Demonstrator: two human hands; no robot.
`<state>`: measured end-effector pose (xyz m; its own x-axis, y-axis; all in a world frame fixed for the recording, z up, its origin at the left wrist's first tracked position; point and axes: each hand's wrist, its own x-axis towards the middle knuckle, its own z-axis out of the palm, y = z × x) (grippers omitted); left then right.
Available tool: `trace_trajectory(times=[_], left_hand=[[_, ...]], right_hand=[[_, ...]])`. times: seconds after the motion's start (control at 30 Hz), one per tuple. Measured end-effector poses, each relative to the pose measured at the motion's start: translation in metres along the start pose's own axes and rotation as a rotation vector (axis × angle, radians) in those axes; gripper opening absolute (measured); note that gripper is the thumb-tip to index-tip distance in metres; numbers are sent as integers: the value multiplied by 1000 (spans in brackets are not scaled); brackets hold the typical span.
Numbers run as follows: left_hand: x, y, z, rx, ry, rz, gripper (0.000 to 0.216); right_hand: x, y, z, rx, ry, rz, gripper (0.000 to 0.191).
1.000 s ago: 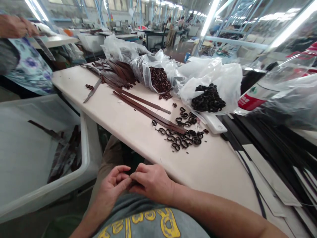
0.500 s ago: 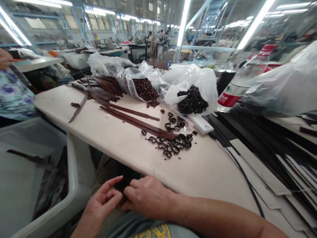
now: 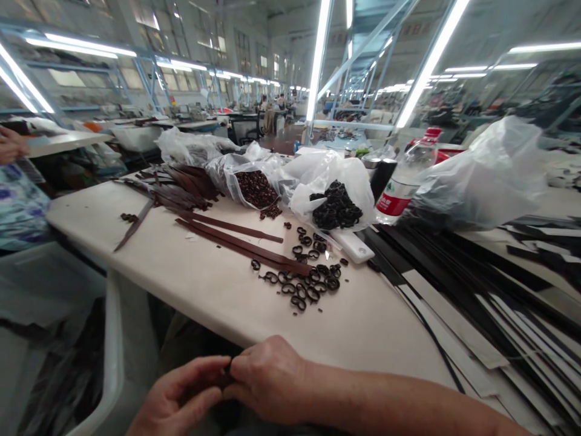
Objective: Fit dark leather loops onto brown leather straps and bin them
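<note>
My left hand (image 3: 179, 399) and my right hand (image 3: 267, 378) meet below the near edge of the cream table (image 3: 204, 297). Their fingertips pinch a small dark piece (image 3: 223, 380) between them, most of it hidden by the fingers. Further out on the table lie several loose dark loops (image 3: 302, 286) beside long brown straps (image 3: 236, 242). Behind them a clear bag of black loops (image 3: 336, 206) and a bag of brown loops (image 3: 256, 188) lie open.
A pile of brown straps (image 3: 181, 181) sits at the table's far left. Black and white strips (image 3: 476, 278) cover the right side. A water bottle (image 3: 403, 181) stands behind the bags. A white bin (image 3: 111, 339) is at my left, and another person (image 3: 13, 188) stands beyond it.
The view has tilted up, so my hands sit lower in the picture. My left fingers have curled in closer against my right hand around the dark piece.
</note>
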<state>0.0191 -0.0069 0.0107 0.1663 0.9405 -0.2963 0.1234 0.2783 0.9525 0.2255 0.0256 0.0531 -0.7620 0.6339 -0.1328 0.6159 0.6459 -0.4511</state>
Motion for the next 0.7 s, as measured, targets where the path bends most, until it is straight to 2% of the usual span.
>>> trace_trajectory(times=[0.1, 0.23, 0.33, 0.47, 0.53, 0.6, 0.67, 0.7], left_hand=[[5, 11, 0, 218, -125, 167, 26], [14, 15, -2, 393, -165, 376, 22], [21, 16, 1, 493, -210, 430, 20], [32, 27, 6, 602, -181, 466, 16], [42, 39, 4, 634, -240, 448, 16], [60, 56, -2, 628, -375, 335, 14], [92, 77, -11, 575, -497, 182, 15], [113, 87, -14, 539, -497, 127, 18]], right_hand=[[-4, 7, -4, 6, 25, -12, 30], [-8, 16, 3, 29, 58, -13, 30], [-8, 22, 6, 41, 45, -1, 34], [-5, 30, 4, 22, 34, 58, 37], [-3, 34, 3, 24, 57, 86, 36], [-1, 38, 5, 60, 96, 102, 35], [2, 41, 9, 110, 138, 101, 35], [4, 42, 11, 130, 145, 94, 36]])
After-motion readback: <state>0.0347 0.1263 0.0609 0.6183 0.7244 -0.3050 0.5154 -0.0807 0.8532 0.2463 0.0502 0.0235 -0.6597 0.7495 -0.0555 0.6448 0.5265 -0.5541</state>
